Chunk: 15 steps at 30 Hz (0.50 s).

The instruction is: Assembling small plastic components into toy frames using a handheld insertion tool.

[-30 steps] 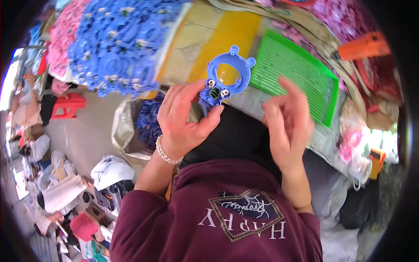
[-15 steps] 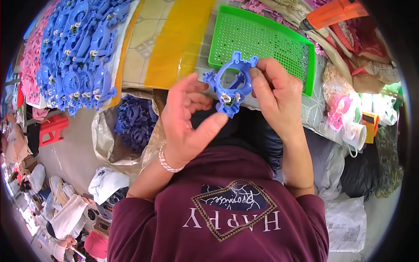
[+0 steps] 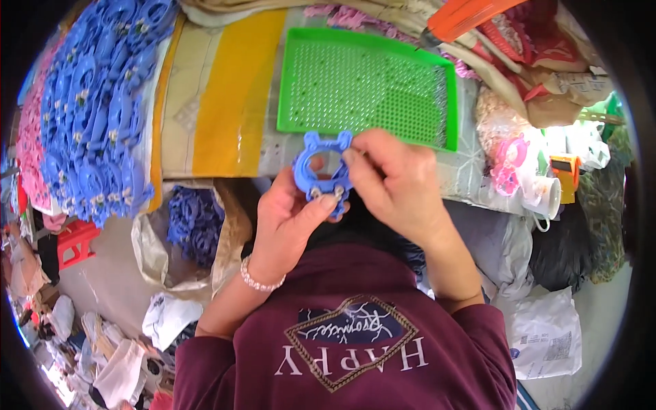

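A blue plastic ring-shaped part (image 3: 305, 174) with two ear-like knobs on top is held up in front of me, near the table's front edge. My left hand (image 3: 283, 217) grips its lower end, the thumb pressed on the front by small silvery bits and the fingers behind. At the upper right of the ring my right hand (image 3: 396, 183) is closed, thumb and forefinger pinched against the rim near one knob. Whatever else those right fingertips hold is too small or hidden to make out.
A green perforated tray (image 3: 281, 85) lies behind my hands. Many similar blue parts (image 3: 96, 130) are piled on the left, pink ones (image 3: 33, 147) beyond. An open sack (image 3: 147, 249) of blue parts stands below. At the right are an orange tool (image 3: 471, 17) and a white cup (image 3: 547, 198).
The blue part has come lower and turned upright. My left hand, open beside it before, has closed on its lower end. My right fingers stay at its upper right. The view has shifted.
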Motion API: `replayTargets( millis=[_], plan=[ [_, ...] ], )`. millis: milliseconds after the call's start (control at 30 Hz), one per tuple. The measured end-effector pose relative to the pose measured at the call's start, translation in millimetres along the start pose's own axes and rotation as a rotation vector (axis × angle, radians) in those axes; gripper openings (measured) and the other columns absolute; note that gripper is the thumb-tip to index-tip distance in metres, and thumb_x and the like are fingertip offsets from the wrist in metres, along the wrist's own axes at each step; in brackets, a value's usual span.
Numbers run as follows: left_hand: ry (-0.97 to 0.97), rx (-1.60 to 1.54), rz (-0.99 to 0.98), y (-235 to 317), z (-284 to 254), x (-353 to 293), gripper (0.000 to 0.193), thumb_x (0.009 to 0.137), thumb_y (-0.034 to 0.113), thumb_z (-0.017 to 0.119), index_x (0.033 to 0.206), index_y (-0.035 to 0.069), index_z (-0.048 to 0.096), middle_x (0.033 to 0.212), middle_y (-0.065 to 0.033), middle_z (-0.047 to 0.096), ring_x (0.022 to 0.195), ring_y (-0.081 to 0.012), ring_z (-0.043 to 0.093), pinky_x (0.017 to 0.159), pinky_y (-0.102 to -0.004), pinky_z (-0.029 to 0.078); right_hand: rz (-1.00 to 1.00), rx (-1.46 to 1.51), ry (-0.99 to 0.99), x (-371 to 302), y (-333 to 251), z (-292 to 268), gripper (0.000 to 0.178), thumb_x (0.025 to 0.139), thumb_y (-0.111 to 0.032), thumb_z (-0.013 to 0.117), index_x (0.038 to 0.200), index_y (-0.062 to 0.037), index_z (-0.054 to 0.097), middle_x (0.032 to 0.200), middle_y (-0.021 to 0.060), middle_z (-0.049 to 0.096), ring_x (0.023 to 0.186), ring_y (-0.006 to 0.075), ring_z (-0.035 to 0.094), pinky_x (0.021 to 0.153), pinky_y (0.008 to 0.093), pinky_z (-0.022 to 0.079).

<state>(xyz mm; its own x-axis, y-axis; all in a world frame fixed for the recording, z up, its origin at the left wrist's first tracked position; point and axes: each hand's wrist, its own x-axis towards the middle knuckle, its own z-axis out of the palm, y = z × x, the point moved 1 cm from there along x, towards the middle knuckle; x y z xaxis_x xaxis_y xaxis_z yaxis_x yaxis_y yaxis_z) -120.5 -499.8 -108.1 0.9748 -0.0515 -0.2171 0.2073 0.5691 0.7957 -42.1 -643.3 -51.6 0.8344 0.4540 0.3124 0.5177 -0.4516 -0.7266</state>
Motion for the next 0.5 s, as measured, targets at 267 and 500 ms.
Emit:
replayTargets(
  millis=[267, 500],
  plan=[
    [-0.022, -0.087, -0.085, -3, 3, 1, 0.051, 0.084, 0.005, 0.065, 0.128, -0.001, 0.041, 0.114, -0.0137, 0.057, 0.092, -0.0187, 0.062, 0.075, -0.0310, 0.055, 0.043, 0.070, -0.001, -5, 6, -2, 0.006, 0.082, -0.006, 0.063, 0.079, -0.0030, 0.058, 0.055, 0.0082, 0.054, 0.043, 0.0159, 0.054, 0.041, 0.0288, 0.040],
    [-0.023, -0.045, -0.079, -2, 3, 8, 0.058, 0.079, 0.002, 0.069, 0.129, -0.001, 0.040, 0.111, -0.0121, 0.057, 0.095, -0.0181, 0.061, 0.078, -0.0339, 0.057, 0.000, -0.017, 0.007, -4, 19, -1, 0.006, 0.082, -0.007, 0.063, 0.079, -0.0037, 0.059, 0.057, 0.0096, 0.055, 0.045, 0.0207, 0.056, 0.042, 0.0302, 0.042]
  ],
)
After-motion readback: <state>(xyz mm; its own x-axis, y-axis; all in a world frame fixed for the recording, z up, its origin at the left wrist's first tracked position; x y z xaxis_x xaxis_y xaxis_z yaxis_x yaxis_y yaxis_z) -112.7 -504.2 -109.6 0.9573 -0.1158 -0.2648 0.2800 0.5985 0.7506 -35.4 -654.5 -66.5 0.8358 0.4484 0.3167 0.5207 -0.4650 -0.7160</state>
